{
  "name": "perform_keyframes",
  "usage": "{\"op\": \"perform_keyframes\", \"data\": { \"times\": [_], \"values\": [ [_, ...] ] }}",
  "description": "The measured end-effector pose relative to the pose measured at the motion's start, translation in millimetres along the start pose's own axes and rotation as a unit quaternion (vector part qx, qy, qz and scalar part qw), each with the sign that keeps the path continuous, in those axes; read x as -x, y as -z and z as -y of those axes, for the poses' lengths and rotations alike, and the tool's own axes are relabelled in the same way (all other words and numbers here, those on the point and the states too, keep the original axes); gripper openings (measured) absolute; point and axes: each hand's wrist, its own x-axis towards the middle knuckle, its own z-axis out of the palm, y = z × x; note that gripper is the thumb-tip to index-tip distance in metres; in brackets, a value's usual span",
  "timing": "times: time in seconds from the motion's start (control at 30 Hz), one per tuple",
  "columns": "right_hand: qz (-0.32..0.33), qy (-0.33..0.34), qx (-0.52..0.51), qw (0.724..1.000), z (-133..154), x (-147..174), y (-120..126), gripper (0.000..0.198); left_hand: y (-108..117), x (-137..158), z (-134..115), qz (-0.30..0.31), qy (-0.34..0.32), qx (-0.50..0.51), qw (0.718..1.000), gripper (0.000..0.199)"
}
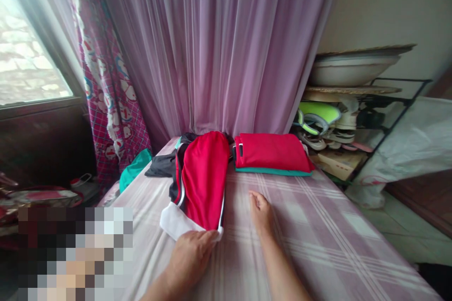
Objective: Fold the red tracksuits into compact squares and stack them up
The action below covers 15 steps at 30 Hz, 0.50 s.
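As our left grip (192, 253) pinches the white edge (174, 222) of the smooth red garment (206, 174) left of the squared, folded stack (271, 153), our right grip (262, 214) curls loosely, half-open, nearer us than the stack; flat plaid cloth (318, 244) gives room there, ending just beyond the stack's right side.

One head-worn view here, looking forward and down from above the near side of the checked cloth (300, 230)! The left hand's (194, 251) grip on the red garment (206, 174) sits close to the lens, low and just left of centre. Straight beyond that grip, the camera faces the purple curtain (219, 47); wide out to the grip's left comes the window (28, 51), to its far right the black rack (387, 130).
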Motion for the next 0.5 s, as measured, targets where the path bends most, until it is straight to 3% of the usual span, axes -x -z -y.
{"op": "perform_keyframes", "data": {
  "times": [0.1,0.13,0.23,0.3,0.37,0.43,0.5],
  "values": [
    [0.018,-0.007,0.004,1.0,-0.2,-0.3,3.5,0.042,7.4,15.3,-8.3,0.086,-0.012,0.065,0.994,0.027],
    [0.018,-0.011,0.006,1.0,-0.4,-0.3,4.2,0.042,11.6,16.8,-5.7,0.079,-0.002,0.077,0.994,0.029],
    [0.014,-0.031,-0.002,0.999,-2.1,-0.6,5.0,0.043,22.3,17.5,19.0,-0.015,0.047,0.072,0.996,0.037],
    [0.012,-0.033,-0.042,0.999,-3.3,-0.6,4.9,0.044,25.1,18.6,44.2,-0.102,0.118,0.016,0.988,0.042],
    [0.016,-0.027,-0.102,0.994,-3.8,0.8,5.8,0.044,25.0,21.9,67.8,-0.156,0.219,-0.061,0.961,0.051],
    [0.024,-0.029,-0.156,0.987,-3.0,5.0,8.5,0.044,24.2,26.0,83.5,-0.133,0.289,-0.088,0.944,0.053],
    [0.03,-0.042,-0.194,0.98,-1.3,12.9,12.6,0.044,25.4,28.1,89.1,-0.071,0.321,-0.064,0.942,0.046]
  ]
}}
